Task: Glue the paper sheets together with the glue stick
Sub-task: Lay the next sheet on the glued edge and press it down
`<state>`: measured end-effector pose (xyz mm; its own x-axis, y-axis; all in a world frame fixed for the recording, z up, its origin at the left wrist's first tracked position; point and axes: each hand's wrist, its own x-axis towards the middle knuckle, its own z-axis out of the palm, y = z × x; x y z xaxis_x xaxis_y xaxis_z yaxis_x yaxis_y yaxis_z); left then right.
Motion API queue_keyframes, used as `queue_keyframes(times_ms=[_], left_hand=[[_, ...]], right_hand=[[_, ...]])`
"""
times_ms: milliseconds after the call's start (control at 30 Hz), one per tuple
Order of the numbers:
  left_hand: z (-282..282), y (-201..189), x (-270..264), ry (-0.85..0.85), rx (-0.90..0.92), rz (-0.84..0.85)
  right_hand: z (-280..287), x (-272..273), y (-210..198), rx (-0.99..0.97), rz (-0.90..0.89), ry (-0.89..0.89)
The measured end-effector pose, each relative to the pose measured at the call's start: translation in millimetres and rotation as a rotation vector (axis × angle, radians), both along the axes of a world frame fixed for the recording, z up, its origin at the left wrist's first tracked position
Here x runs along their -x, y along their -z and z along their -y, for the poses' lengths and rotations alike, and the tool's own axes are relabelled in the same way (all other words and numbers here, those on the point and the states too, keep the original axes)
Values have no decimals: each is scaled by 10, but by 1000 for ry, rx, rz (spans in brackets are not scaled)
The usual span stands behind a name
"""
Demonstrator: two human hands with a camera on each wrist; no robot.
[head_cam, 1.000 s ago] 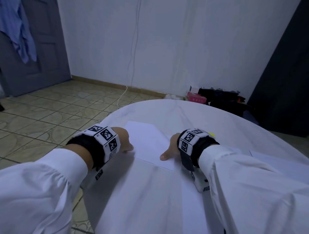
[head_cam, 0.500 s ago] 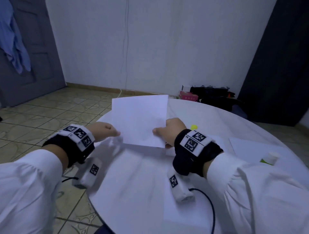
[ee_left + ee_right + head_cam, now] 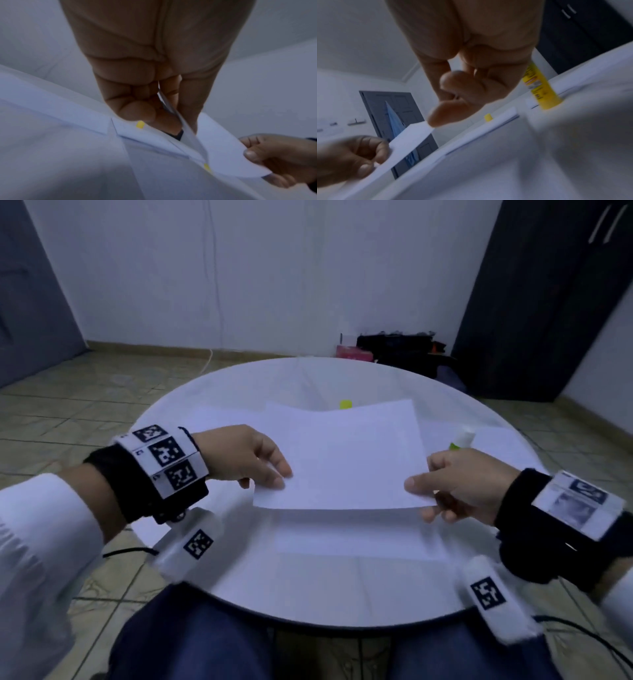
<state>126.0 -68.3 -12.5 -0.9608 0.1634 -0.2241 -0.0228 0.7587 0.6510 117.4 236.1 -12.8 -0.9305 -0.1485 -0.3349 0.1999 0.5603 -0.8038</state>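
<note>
The left hand (image 3: pixel 245 455) pinches the left near corner of a white paper sheet (image 3: pixel 346 455), thumb on top and fingers curled beneath it. The right hand (image 3: pixel 469 482) pinches the right near corner of the same sheet in the same way, its thumb lying on the upper face. Held between the two hands, the sheet hangs above the bench (image 3: pixel 308 587), near edge lifted, far edge sagging slightly in the middle.

Directly under the held sheet a second white sheet (image 3: pixel 352 539) lies flat on the bench. More paper lies beyond the left hand and beyond the right hand.

Just past the right hand, a glue stick (image 3: pixel 539 88) with a yellow body stands on the paper there; in the head view only its white upper part and a bit of green show above the knuckles. Beyond the far edge of the held sheet, between the hands, a small yellow cap (image 3: pixel 346 404) sits on the bench.
</note>
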Motion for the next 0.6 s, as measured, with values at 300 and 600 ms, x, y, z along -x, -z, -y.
queue_keyframes(times_ms=[300, 600], left_hand=[[-287, 340, 4, 70, 117, 148], [-303, 387, -11, 102, 187, 173]], right_hand=[[-186, -112, 202, -237, 14, -51], [-142, -48, 378, -347, 67, -103]])
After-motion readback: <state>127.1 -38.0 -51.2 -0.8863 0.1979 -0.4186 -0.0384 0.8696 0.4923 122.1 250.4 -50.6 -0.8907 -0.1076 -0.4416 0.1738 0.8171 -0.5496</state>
